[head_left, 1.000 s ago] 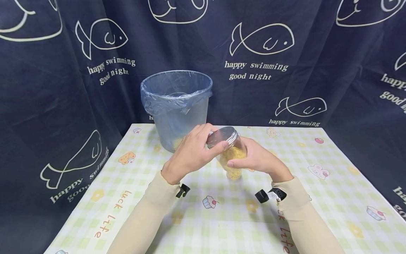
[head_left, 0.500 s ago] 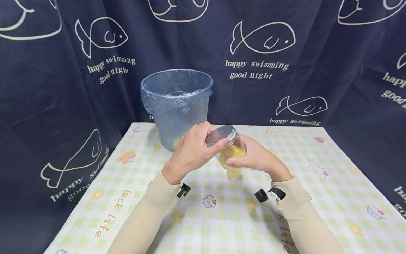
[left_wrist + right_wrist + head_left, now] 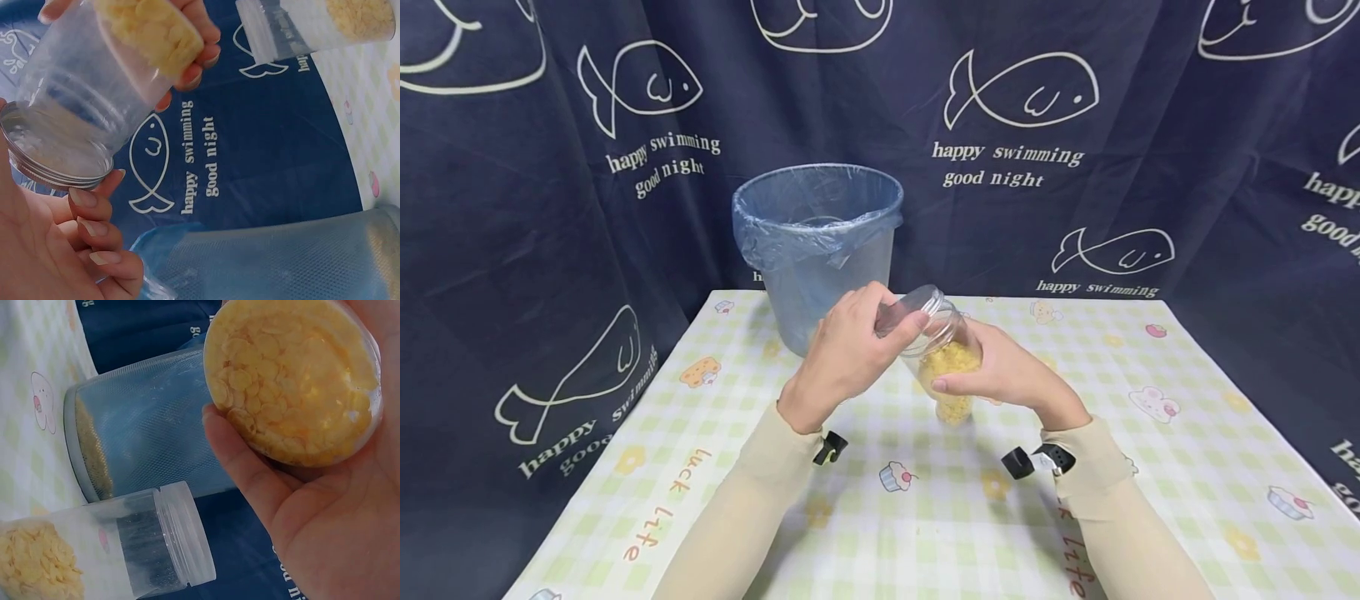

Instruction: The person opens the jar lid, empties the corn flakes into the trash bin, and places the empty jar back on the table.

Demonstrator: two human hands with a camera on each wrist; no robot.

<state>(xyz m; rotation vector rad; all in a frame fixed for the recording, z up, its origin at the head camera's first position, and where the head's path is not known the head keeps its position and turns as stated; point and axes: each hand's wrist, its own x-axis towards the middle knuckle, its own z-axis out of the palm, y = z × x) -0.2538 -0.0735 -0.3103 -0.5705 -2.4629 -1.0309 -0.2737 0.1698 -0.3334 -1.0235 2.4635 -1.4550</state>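
Observation:
A clear jar partly filled with yellow flakes (image 3: 953, 357) is gripped by my right hand (image 3: 1018, 367), tilted toward the left, its fingers wrapped around the side. My left hand (image 3: 842, 354) pinches a silver screw lid (image 3: 56, 175) by its rim. In the head view the lid is tipped off the jar's mouth, its edge right at the opening. The right wrist view looks at the jar's flake-covered base (image 3: 287, 387). Behind the held jar, a second clear jar of flakes (image 3: 37, 559) stands on the table, mostly hidden in the head view.
A bin (image 3: 827, 292) lined with a blue plastic bag (image 3: 805, 242) stands at the back left, some yellow matter showing at its bottom in the right wrist view. A checked cloth (image 3: 917, 533) covers the table. A dark blue curtain (image 3: 850, 100) hangs behind.
The lid has come away from the jar's mouth, tilting up and left with my left hand. My right hand keeps the jar in about the same place.

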